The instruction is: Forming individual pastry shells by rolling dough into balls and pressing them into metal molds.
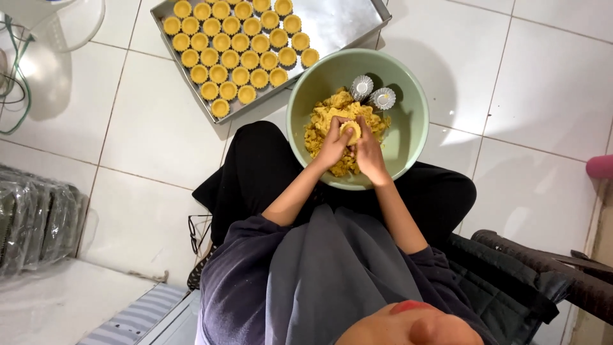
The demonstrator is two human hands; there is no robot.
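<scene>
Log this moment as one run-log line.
left hand: holds tart mould | right hand: presses dough into it | green bowl: beneath | tray: filled shells

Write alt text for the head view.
Both hands, left hand and right hand, press a small dough-filled mould over a green bowl of yellow dough. A metal tray of filled tart shells lies on the white tiled floor.

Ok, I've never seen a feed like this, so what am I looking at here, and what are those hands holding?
This is one camera worn on a person's head, looking straight down at their lap and the tiled floor. The left hand and right hand together press a small round piece of dough over a green bowl of crumbly yellow dough. Two empty fluted metal moulds lie in the bowl. A metal tray on the floor holds rows of filled tart shells.
</scene>
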